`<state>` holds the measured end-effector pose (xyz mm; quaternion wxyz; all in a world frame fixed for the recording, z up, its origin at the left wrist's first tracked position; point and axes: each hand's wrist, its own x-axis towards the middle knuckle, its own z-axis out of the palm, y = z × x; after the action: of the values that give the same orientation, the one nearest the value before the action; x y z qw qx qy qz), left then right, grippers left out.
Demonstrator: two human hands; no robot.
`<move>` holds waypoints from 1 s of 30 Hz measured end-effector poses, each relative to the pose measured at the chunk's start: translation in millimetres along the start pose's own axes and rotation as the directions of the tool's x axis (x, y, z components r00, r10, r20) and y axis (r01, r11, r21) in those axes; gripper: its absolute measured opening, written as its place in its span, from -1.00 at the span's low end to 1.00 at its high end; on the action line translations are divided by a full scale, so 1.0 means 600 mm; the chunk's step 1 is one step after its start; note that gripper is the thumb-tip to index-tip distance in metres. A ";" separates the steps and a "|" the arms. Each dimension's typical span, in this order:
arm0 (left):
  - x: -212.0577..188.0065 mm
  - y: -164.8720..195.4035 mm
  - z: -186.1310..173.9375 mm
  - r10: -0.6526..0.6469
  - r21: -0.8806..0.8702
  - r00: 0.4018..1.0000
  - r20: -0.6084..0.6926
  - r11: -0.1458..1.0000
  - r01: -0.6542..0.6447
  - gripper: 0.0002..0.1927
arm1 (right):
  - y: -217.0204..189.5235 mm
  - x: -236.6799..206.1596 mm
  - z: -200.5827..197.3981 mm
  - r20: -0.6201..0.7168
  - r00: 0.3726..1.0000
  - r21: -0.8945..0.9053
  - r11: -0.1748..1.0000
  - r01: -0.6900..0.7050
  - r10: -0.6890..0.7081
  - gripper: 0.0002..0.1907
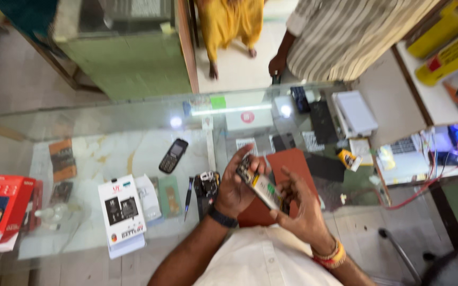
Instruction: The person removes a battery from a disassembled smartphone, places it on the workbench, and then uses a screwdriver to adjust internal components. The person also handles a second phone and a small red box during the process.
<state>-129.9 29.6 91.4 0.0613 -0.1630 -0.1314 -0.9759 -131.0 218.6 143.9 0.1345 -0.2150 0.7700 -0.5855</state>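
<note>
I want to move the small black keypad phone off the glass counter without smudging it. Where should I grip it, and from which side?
Grip the black keypad phone by its two long edges near the middle, coming down from above. It lies flat and face up on the glass counter, tilted, with bare glass all round, so nothing blocks either edge. Both the left hand and right hand are busy with an opened phone.

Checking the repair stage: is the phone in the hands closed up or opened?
Opened. The phone, held by the left hand and right hand, shows bare circuit board and metal, with no cover over it.
</note>
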 end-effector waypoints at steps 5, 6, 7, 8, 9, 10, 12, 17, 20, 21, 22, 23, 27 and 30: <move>-0.006 0.005 0.019 -0.023 -0.068 1.000 0.020 0.997 0.024 -0.32 | -0.003 0.010 0.006 0.070 0.994 0.115 0.990 -0.087 0.079 0.01; -0.007 0.003 0.022 -0.037 -0.077 0.999 0.017 0.996 0.038 -0.38 | -0.004 0.011 0.007 0.073 0.994 0.118 0.989 -0.092 0.084 0.01; -0.008 0.001 0.025 -0.050 -0.087 0.999 0.012 0.995 0.051 -0.44 | -0.005 0.011 0.007 0.078 0.993 0.122 0.988 -0.099 0.089 0.00; -0.009 -0.001 0.029 -0.063 -0.097 0.998 0.007 0.993 0.064 -0.49 | -0.007 0.010 0.006 0.073 0.994 0.114 0.990 -0.087 0.079 0.00; -0.009 -0.001 0.031 -0.066 -0.094 0.998 0.019 0.993 0.068 -0.51 | -0.009 0.010 0.005 0.071 0.995 0.107 0.992 -0.073 0.066 -0.01; -0.008 -0.001 0.032 -0.067 -0.091 0.997 0.031 0.993 0.069 -0.53 | -0.011 0.010 0.005 0.071 0.996 0.098 0.993 -0.061 0.054 -0.01; -0.004 -0.003 0.028 -0.053 -0.083 0.997 0.056 0.995 0.058 -0.54 | -0.011 0.013 0.004 0.079 0.996 0.232 0.972 0.029 -0.048 -0.02; -0.025 -0.019 -0.001 -0.030 -0.056 1.000 0.000 0.998 0.030 -0.58 | 0.010 0.000 0.016 0.099 0.993 0.351 0.936 0.020 -0.059 -0.05; -0.036 -0.027 -0.020 -0.066 -0.096 0.998 -0.023 0.993 0.063 -0.58 | 0.025 -0.013 0.014 0.120 0.992 0.349 0.934 -0.077 0.036 -0.13; -0.033 -0.028 -0.026 -0.081 -0.101 0.997 -0.011 0.992 0.079 -0.58 | 0.029 -0.012 0.011 0.123 0.990 0.335 0.937 -0.101 0.063 -0.16; -0.033 -0.030 -0.028 -0.078 -0.099 0.997 -0.013 0.992 0.077 -0.59 | 0.031 -0.014 0.011 0.121 0.990 0.352 0.929 -0.114 0.076 -0.17; -0.035 -0.031 -0.030 -0.077 -0.099 0.997 -0.014 0.992 0.075 -0.60 | 0.033 -0.017 0.011 0.117 0.989 0.368 0.921 -0.127 0.089 -0.18; -0.039 -0.041 -0.036 -0.070 -0.051 0.995 -0.072 0.997 0.066 -0.64 | 0.032 -0.016 0.009 0.124 0.987 0.384 0.912 -0.143 0.102 -0.23; -0.043 -0.051 -0.047 -0.074 -0.038 0.989 -0.127 0.997 0.070 -0.67 | 0.027 -0.016 0.002 0.150 0.978 0.352 0.917 -0.189 0.144 -0.26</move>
<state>-119.4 53.0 50.0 0.0316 -0.0960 -0.1167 -0.9880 -125.0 225.8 127.5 0.2680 -0.1552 0.6537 -0.6905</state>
